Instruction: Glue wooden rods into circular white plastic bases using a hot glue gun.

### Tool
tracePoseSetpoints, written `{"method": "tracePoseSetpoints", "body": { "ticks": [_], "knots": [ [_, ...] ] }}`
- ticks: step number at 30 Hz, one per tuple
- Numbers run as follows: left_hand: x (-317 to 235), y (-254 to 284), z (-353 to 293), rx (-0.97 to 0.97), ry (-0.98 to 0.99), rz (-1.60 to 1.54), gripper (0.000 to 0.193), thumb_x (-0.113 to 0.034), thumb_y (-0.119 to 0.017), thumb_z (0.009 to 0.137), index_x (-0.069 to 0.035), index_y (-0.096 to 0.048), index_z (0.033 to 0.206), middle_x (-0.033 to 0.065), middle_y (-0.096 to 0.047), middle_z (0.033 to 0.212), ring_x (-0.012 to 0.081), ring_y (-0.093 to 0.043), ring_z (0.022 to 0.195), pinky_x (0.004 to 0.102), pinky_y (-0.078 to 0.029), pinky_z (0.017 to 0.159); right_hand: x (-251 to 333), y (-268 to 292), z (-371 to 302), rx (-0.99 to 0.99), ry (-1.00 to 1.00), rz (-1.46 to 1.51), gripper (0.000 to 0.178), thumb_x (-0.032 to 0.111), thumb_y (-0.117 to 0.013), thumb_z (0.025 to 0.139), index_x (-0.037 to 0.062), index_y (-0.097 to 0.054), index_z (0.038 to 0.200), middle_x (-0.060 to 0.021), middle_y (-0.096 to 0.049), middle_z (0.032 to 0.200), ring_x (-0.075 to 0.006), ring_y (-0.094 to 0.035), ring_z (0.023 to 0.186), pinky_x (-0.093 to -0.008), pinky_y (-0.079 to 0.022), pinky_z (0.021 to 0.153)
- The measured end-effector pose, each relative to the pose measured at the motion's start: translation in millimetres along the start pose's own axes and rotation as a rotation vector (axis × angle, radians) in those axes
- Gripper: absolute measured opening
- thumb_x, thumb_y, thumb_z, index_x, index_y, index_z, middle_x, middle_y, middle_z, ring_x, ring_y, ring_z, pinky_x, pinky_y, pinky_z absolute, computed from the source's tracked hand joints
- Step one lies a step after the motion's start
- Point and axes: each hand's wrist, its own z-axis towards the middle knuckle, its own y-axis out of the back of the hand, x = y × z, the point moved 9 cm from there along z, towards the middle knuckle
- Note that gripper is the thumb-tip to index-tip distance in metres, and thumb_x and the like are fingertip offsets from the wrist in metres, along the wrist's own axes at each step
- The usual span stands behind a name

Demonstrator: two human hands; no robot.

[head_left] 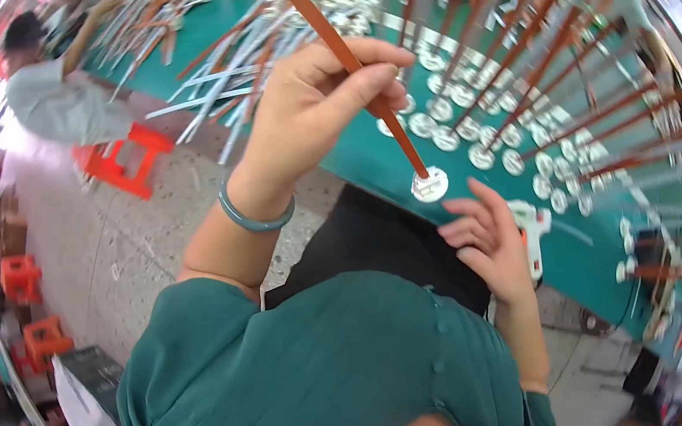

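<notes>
Green shirt (320,373) nearest the lens, a person pinches a brown strip (311,12) between thumb and fingers of the left grip (312,102). The strip's long axis slants through that grip, from upper left to lower right, its bottom end meeting a white disc (431,186). Disc and right grip (491,251) both lie below and to the right of the left one; the right is nearer, just beside the disc yet apart, fingers loosely curled, with nothing seen in them. Right of it rests a white-and-orange tool (534,225) on the green surface (357,157). Beyond the grips, more discs (446,139) stand in rows, brown strips rising from them; loose strips (248,47) lie heaped past the left grip. Farther left, a co-worker (62,104) sits by an orange stool (125,163).
</notes>
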Motion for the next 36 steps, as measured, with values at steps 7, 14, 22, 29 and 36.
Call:
{"method": "tracePoseSetpoints", "body": {
  "ticks": [7, 14, 22, 29, 36],
  "knots": [
    [47, -60, -2, 0.151, 0.13, -0.093, 0.019, -0.008, -0.06, 0.097, 0.003, -0.067, 0.112, 0.0059, -0.069, 0.088, 0.0125, -0.067, 0.084, 0.0274, -0.056, 0.077, -39, 16, -8, -0.157, -0.1, 0.226, 0.059, 0.0, -0.062, 0.089, -0.0023, -0.036, 0.143, -0.0201, -0.06, 0.125, -0.0237, -0.067, 0.102, -0.0332, -0.055, 0.09],
    [49, -82, -10, 0.294, 0.044, -0.087, 0.026, -0.005, -0.062, 0.095, 0.003, -0.064, 0.119, 0.0076, -0.069, 0.092, 0.0178, -0.069, 0.088, 0.0308, -0.057, 0.079, -44, 19, -9, -0.094, -0.082, 0.314, 0.043, 0.001, -0.06, 0.093, -0.0057, -0.047, 0.133, -0.0158, -0.064, 0.114, -0.0204, -0.067, 0.099, -0.033, -0.056, 0.087],
    [62, -97, -27, 0.468, 0.0, 0.133, 0.019, -0.003, -0.073, 0.085, 0.001, -0.071, 0.103, 0.0077, -0.071, 0.089, 0.0155, -0.068, 0.085, 0.0286, -0.054, 0.074, -61, 5, -5, 0.066, -0.123, 0.663, 0.048, 0.03, -0.047, 0.103, -0.0034, -0.043, 0.139, -0.0219, -0.066, 0.106, -0.0266, -0.07, 0.085, -0.0345, -0.057, 0.074],
    [67, -97, -28, 0.349, 0.075, 0.118, 0.015, -0.009, -0.072, 0.089, 0.004, -0.07, 0.096, 0.0081, -0.07, 0.08, 0.0123, -0.07, 0.067, 0.0248, -0.057, 0.063, -71, 5, -6, -0.015, -0.212, 0.569, 0.056, 0.035, -0.045, 0.103, -0.0095, -0.039, 0.135, -0.0209, -0.066, 0.092, -0.0259, -0.068, 0.069, -0.0318, -0.057, 0.061],
    [71, -104, -35, 0.454, 0.041, 0.084, 0.021, -0.005, -0.069, 0.089, 0.002, -0.068, 0.109, 0.009, -0.07, 0.092, 0.0164, -0.07, 0.086, 0.0283, -0.057, 0.074, -74, 3, -11, 0.065, -0.173, 0.692, 0.052, 0.034, -0.044, 0.105, -0.0048, -0.04, 0.139, -0.0214, -0.068, 0.096, -0.0273, -0.07, 0.075, -0.0344, -0.057, 0.067]
  ]
}}
